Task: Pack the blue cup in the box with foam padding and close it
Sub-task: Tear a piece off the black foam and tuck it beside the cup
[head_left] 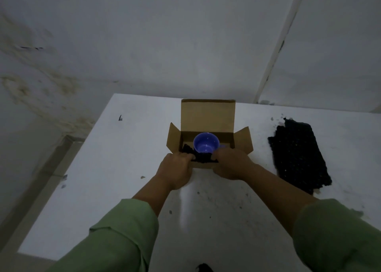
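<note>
From the head camera, no brand, label or writing could be read on anything in the dim light. The cardboard box (208, 131) stood open toward the far edge of the white worktop (115, 168), its lid flap raised upright on the far side and its two side flaps splayed outward. The blue cup (206, 143) sat upright inside the box, mouth facing up, so its long axis ran vertical; what looked like its handle pointed toward the right edge of the worktop, though it was mostly hidden. A strip of black foam (203, 157) lay along the near wall of the box, touching the cup's near side. The left hand (175, 169) and the right hand (232, 163) met at the box's near wall, fingers curled over the foam strip at its two ends and pinching it. A larger foam sheet (296, 156) lay flat near the right edge of the worktop, well apart from the box, with dark crumbs scattered around it. Green sleeves (123, 236) covered both forearms.
</note>
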